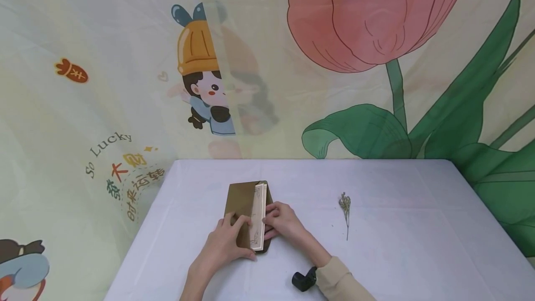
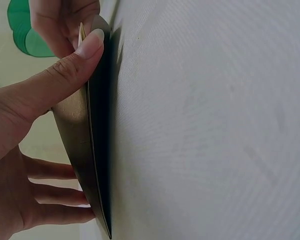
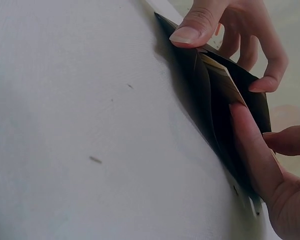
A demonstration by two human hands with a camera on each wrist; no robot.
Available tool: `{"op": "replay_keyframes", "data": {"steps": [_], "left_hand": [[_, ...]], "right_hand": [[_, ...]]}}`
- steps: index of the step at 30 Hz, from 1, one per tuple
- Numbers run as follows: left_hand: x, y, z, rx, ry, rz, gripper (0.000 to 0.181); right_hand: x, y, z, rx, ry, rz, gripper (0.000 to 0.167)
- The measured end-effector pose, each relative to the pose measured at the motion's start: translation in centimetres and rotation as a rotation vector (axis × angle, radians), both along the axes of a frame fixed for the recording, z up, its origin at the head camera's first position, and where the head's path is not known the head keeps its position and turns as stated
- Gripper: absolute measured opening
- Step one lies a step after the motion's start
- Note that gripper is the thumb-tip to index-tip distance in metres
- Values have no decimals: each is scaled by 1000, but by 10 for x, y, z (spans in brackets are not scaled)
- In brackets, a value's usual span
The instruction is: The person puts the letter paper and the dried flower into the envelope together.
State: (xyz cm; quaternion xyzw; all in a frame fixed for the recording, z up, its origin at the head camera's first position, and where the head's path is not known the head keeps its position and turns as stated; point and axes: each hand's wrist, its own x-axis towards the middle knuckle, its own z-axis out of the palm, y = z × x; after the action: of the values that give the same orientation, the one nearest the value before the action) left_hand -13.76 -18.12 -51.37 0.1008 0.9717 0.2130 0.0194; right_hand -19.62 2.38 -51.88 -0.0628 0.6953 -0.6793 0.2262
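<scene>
On the left, the left hand (image 1: pixel 225 240) arches over a smooth olive-brown envelope (image 1: pixel 242 199) on the white tablecloth (image 1: pixel 175 226), its fingers spread yet gripping, the thumb at the near edge. From the envelope's opening shows a narrow strip of cream card (image 1: pixel 258 217) with fine printed ornament — the right hand (image 1: pixel 286 222), reaching in from a beige sleeve (image 1: pixel 342 280), pinches it. The right wrist view alone shows the dark pocket gaping, one digit tucked inside. Farther right lies a thin-stemmed dried flower sprig (image 1: pixel 344 204).
</scene>
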Motion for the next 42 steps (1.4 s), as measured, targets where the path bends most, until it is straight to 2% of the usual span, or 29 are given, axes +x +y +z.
{"op": "replay_keyframes", "data": {"steps": [10,22,42], "left_hand": [[0,-1,0,16,5,-1,82],[1,-1,1,24,-3,7,83],[1,-2,-1,33,-15,3,84]], "right_hand": [[-2,-4,-5,15,14,19,40],[0,-10,-2,-12,31,14,40],[-2,-20,-8,9,54,27,37]]}}
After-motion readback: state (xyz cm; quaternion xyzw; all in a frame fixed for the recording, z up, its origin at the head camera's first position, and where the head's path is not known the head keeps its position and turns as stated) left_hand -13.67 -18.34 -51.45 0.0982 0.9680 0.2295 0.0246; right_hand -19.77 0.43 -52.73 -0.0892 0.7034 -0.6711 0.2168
